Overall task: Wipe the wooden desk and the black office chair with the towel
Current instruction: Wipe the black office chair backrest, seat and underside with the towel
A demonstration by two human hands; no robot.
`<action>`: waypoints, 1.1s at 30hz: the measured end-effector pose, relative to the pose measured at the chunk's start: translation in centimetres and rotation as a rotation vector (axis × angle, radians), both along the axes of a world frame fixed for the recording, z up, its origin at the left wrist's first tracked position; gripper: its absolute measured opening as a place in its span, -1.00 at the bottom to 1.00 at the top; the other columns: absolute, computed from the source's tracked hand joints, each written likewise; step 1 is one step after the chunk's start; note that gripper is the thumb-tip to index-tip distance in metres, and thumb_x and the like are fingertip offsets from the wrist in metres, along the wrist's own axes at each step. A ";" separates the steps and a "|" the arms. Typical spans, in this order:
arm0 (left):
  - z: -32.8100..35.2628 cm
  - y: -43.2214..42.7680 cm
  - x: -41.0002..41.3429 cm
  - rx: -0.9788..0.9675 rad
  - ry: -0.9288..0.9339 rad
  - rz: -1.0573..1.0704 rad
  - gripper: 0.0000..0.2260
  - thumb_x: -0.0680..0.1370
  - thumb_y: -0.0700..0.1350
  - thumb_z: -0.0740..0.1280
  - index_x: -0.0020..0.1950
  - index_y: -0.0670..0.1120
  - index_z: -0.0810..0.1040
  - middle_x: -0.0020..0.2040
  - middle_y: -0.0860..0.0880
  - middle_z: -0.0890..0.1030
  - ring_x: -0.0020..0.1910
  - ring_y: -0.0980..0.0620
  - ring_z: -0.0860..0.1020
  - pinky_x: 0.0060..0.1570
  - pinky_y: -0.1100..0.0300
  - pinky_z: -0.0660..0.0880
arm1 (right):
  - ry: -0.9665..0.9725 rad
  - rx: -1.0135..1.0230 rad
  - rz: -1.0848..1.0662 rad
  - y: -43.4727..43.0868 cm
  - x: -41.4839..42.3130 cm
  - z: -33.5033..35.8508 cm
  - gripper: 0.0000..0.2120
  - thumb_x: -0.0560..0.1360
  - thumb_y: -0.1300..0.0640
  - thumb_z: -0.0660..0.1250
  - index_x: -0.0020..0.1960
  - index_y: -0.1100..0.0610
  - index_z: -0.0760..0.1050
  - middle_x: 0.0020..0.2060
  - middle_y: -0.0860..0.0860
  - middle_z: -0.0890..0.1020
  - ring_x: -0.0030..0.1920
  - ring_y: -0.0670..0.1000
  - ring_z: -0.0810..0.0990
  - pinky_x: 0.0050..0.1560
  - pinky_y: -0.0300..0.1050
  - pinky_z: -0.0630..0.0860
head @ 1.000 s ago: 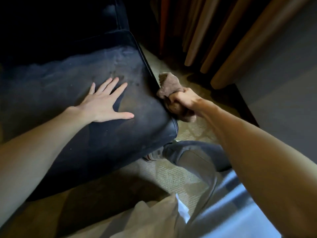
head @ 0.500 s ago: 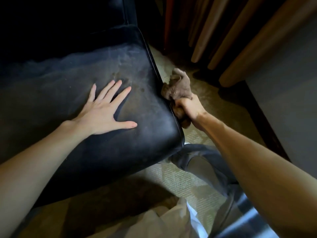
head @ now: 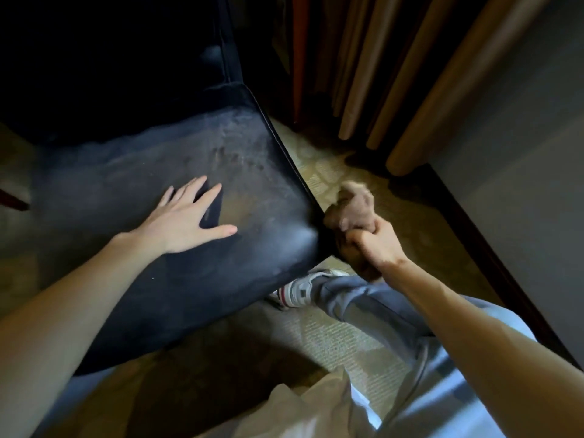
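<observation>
With the left hand [head: 186,221] spread flat steadying the chair [head: 151,191], the right hand [head: 374,245], fisted around the towel [head: 350,207], should press firmly along the seat's side edge.

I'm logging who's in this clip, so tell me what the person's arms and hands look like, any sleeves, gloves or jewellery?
Both forearms are bare to the frame edge: no sleeves show. The left hand and right hand have no gloves, rings, watch or bracelets visible. Lower down, a pale top and grey-blue trousers show.
</observation>
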State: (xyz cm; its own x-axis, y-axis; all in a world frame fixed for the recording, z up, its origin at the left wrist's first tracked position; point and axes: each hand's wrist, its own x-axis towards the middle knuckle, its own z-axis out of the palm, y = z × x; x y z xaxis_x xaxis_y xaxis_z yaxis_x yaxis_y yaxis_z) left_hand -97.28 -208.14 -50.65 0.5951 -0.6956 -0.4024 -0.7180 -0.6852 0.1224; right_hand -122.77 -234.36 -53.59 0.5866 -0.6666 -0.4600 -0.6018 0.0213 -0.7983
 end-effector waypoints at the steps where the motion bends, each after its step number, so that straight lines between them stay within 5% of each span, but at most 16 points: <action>1: 0.1 1.5 -0.1 0.022 -0.009 0.010 0.02 0.35 0.63 -0.01 0.69 0.14 -0.14 0.70 0.01 -0.17 0.67 0.02 -0.15 0.63 -0.08 -0.16 | -0.050 0.075 -0.072 0.8 0.7 0.0 -0.71 0.25 0.08 0.34 -0.02 0.03 0.56 -0.42 0.02 0.63 -0.49 0.04 0.56 -0.46 -0.10 0.49; 3: 0.3 4.9 -0.2 0.076 -0.029 0.023 0.00 0.36 0.62 -0.01 0.68 0.16 -0.16 0.70 0.00 -0.14 0.67 -0.02 -0.11 0.62 -0.10 -0.10 | -0.090 0.149 -0.135 2.9 2.1 -0.4 -0.68 0.29 0.13 0.28 0.05 -0.01 0.49 -0.48 0.05 0.53 -0.62 -0.01 0.40 -0.54 -0.21 0.36; 5: 0.3 7.9 -0.4 0.098 -0.042 0.050 -0.02 0.37 0.59 0.00 0.68 0.16 -0.17 0.70 -0.02 -0.13 0.67 -0.06 -0.07 0.61 -0.14 -0.01 | -0.090 0.087 -0.172 4.3 3.2 -0.9 -0.66 0.30 0.11 0.27 0.08 -0.05 0.44 -0.38 0.11 0.60 -0.56 0.04 0.49 -0.53 -0.14 0.41; 7: 0.5 9.5 -0.8 0.104 -0.022 0.078 -0.04 0.40 0.57 0.03 0.68 0.18 -0.18 0.70 -0.01 -0.15 0.67 -0.06 -0.08 0.61 -0.15 0.03 | -0.035 -0.008 -0.200 5.3 3.5 -1.4 -0.55 0.30 0.05 0.28 0.19 -0.06 0.44 -0.01 0.22 0.64 -0.16 0.21 0.66 -0.17 0.17 0.64; 9: 0.5 9.7 -1.3 0.087 -0.008 0.089 -0.06 0.42 0.55 0.06 0.68 0.18 -0.17 0.70 -0.01 -0.15 0.67 -0.05 -0.10 0.61 -0.15 0.02 | 0.051 -0.109 -0.230 6.9 3.5 -2.0 -0.35 0.33 0.03 0.33 0.42 0.00 0.34 0.29 0.23 0.46 0.25 0.31 0.48 0.36 0.26 0.44; 13: 0.6 8.7 -1.6 0.050 0.010 0.164 -0.04 0.40 0.53 0.12 0.69 0.14 -0.10 0.70 -0.04 -0.10 0.67 -0.06 -0.09 0.61 -0.13 0.02 | 0.085 -0.190 -0.272 13.6 4.9 -1.6 -0.18 0.37 0.13 0.44 0.55 0.12 0.17 0.45 0.30 0.21 0.41 0.37 0.20 0.50 0.18 0.11; 16: 0.6 8.5 -1.8 0.051 0.033 0.185 -0.04 0.41 0.51 0.15 0.69 0.15 -0.10 0.70 -0.03 -0.10 0.67 -0.07 -0.09 0.61 -0.12 0.02 | 0.046 -0.160 -0.250 17.0 4.8 -1.7 -0.17 0.35 0.09 0.41 0.56 0.11 0.19 0.48 0.28 0.21 0.42 0.33 0.21 0.49 0.15 0.07; 18: 0.6 8.8 -1.8 0.055 0.027 0.178 -0.05 0.42 0.51 0.15 0.69 0.15 -0.10 0.70 -0.03 -0.11 0.67 -0.08 -0.08 0.60 -0.13 0.04 | -0.136 -0.143 -0.299 16.2 3.6 -1.4 -0.24 0.27 0.11 0.33 0.48 0.14 0.36 0.41 0.22 0.38 0.37 0.24 0.34 0.47 0.10 0.21; 22: 0.6 9.2 -1.8 0.074 0.003 0.140 -0.04 0.42 0.52 0.14 0.69 0.16 -0.12 0.70 -0.03 -0.11 0.66 -0.08 -0.07 0.59 -0.14 0.07 | -0.405 -0.226 -0.484 9.9 0.7 -0.4 -0.66 0.29 0.20 0.38 0.07 0.11 0.53 -0.04 0.01 0.68 -0.04 0.00 0.63 0.00 0.01 0.56; 26: 0.2 8.4 -2.4 0.113 0.010 0.165 0.03 0.38 0.58 0.13 0.68 0.15 -0.22 0.69 -0.03 -0.20 0.66 -0.07 -0.15 0.61 -0.14 -0.01 | -0.324 -0.071 -0.510 2.5 0.0 -0.4 -0.42 0.34 0.12 0.37 0.35 0.03 0.41 -0.26 -0.14 0.69 -0.33 -0.19 0.65 -0.36 -0.14 0.62; 29: -0.2 8.0 -2.9 0.182 -0.003 0.160 0.10 0.33 0.64 0.10 0.65 0.16 -0.33 0.68 -0.03 -0.29 0.66 -0.06 -0.22 0.61 -0.15 -0.05 | -0.240 0.060 -0.271 -0.1 0.9 -1.3 -0.26 0.44 0.29 0.39 0.56 0.04 0.22 -0.05 -0.04 0.68 -0.19 -0.18 0.66 -0.30 -0.32 0.56; 33: 0.0 7.7 -2.8 0.219 -0.038 0.145 0.09 0.31 0.67 0.03 0.63 0.17 -0.37 0.67 -0.03 -0.30 0.66 -0.06 -0.21 0.61 -0.17 -0.01 | -0.206 0.207 -0.309 3.8 3.3 -2.8 -0.35 0.29 0.20 0.32 0.38 0.03 0.30 -0.30 0.00 0.68 -0.43 -0.06 0.57 -0.47 -0.14 0.52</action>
